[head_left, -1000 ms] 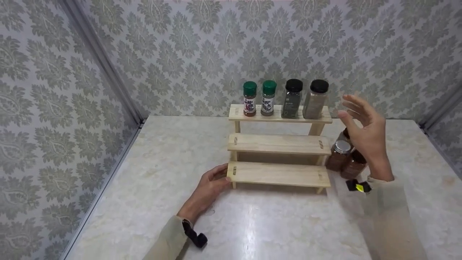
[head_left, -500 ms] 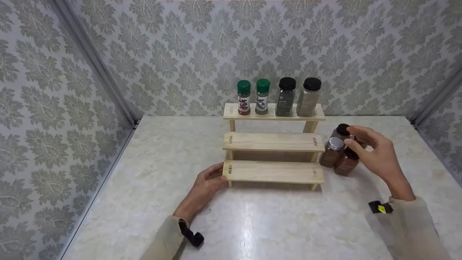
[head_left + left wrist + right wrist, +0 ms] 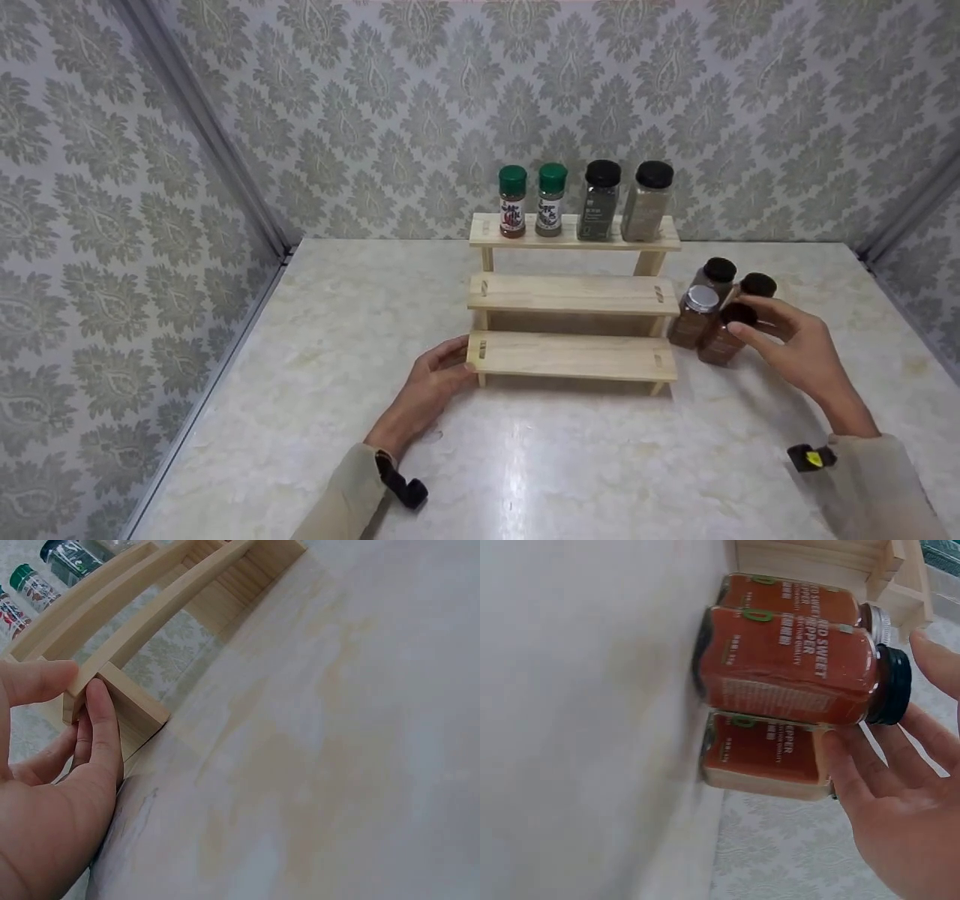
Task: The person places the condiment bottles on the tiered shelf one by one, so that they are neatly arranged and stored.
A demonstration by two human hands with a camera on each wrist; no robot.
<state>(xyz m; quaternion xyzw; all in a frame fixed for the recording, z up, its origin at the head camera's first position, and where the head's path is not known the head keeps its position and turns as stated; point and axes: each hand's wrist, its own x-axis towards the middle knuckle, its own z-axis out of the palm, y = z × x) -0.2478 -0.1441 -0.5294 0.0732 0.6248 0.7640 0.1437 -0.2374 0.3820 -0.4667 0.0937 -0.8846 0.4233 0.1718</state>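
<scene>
A three-tier wooden spice rack [image 3: 570,352] stands on the table. My left hand [image 3: 431,386] grips the left end of its lowest shelf; in the left wrist view the thumb lies on the board and the fingers lie under it. My right hand [image 3: 799,349] is at the front jar of red sweet pepper powder [image 3: 791,667], its thumb and fingers spread around the black cap [image 3: 892,684]. Whether they touch the cap I cannot tell. Beside that jar stand a silver-capped jar [image 3: 694,319] and two more black-capped jars [image 3: 718,271], partly hidden.
Along the top shelf [image 3: 487,232] stand two green-capped bottles [image 3: 513,202] and two taller black-capped jars [image 3: 598,202]. Patterned walls [image 3: 420,135] border the table at the back and sides. The jar group sits close to the rack's right end.
My right hand has come down from beside the top shelf, past the rear jars, to the front jar's cap. My left hand keeps its grip on the rack.
</scene>
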